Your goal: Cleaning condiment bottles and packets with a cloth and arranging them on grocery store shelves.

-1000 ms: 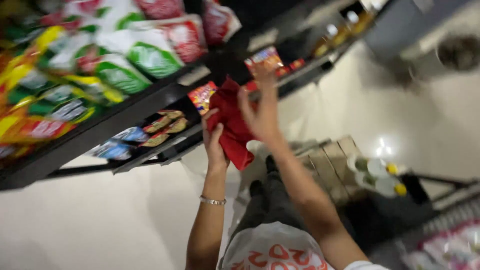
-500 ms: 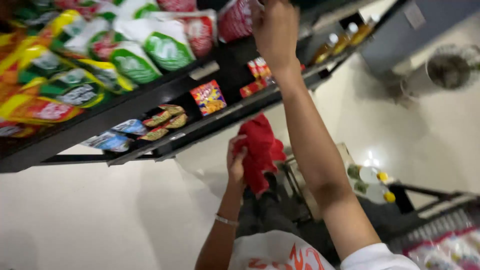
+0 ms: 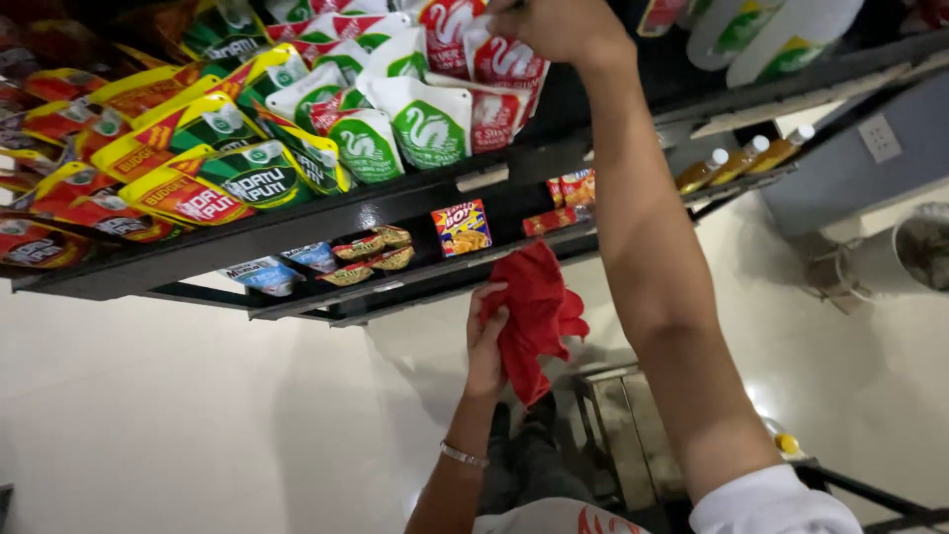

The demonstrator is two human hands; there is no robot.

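Observation:
My left hand (image 3: 487,341), a thin bracelet on its wrist, is closed on a crumpled red cloth (image 3: 536,309) just below the lower shelf edge. My right arm stretches up past the shelves. My right hand (image 3: 559,28) is at the top of the frame against the red-and-white pouches (image 3: 499,64) on the upper black shelf (image 3: 326,213). Its fingers curl out of sight behind the pouches, so its grip is hidden.
Green-and-white pouches (image 3: 420,124) and yellow-red packets (image 3: 173,188) crowd the upper shelf. The lower shelf holds small snack packs (image 3: 460,227) and bottles (image 3: 736,163). A metal step stool (image 3: 618,425) stands on the pale tiled floor below, with a grey bucket (image 3: 914,252) at right.
My right hand let go of the red cloth and rose to the pouches on the upper shelf. My left hand keeps the cloth and has sunk a little lower.

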